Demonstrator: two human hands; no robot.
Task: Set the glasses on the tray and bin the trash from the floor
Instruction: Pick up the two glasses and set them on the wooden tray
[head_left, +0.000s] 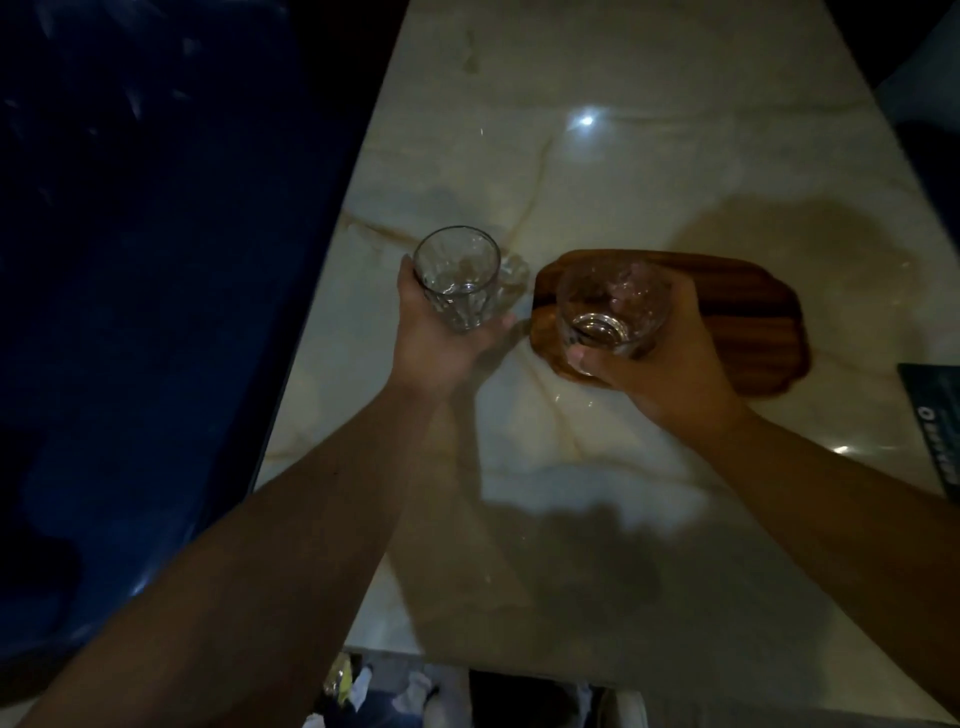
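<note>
Head view: two glasses, left hand's glass (457, 278) and right hand's glass (610, 306); one tray (748, 317).

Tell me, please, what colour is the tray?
Dark reddish-brown wood tray, seen in the head view.

I count two clear glasses: first glass (457, 275), second glass (612, 307). One wooden tray (753, 322). Two hands: left hand (441, 343), right hand (670, 364). One marble table (597, 156).

bare forearms, no sleeves, hands (670, 358)
</note>
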